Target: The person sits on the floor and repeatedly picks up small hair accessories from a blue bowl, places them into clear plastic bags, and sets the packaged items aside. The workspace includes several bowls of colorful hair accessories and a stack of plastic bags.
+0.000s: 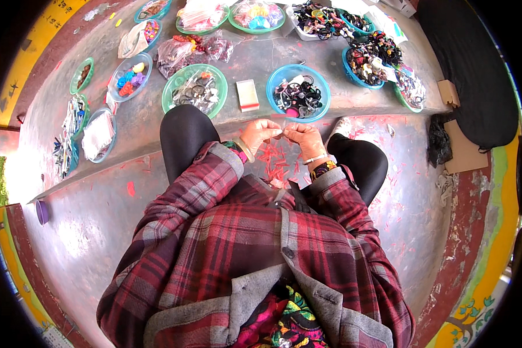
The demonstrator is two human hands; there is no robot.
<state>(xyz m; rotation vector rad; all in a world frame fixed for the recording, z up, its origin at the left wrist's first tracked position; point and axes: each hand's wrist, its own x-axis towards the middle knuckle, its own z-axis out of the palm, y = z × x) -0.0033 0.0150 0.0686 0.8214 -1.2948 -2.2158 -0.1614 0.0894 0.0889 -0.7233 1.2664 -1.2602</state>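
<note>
My left hand point(260, 137) and my right hand point(307, 139) meet in front of my lap, each with fingertips pinched. Between them is a small, thin, clear plastic piece point(279, 119) with a reddish tint; its exact kind is too small to make out. Red strips point(276, 161) lie scattered below my hands, between my legs. Just beyond the hands, on the raised ledge, sits a stack of small whitish sleeves point(247, 93) with a red band along the near edge. A blue basket point(327, 93) of dark hair ties stands beyond my right hand.
A green basket point(167, 93) of pale and dark small items stands beyond my left knee. More baskets of colourful accessories line the ledge, with a plastic bag point(174, 57) of red items among them. A black cushion-like roll point(467, 69) and flattened cardboard point(467, 148) lie right.
</note>
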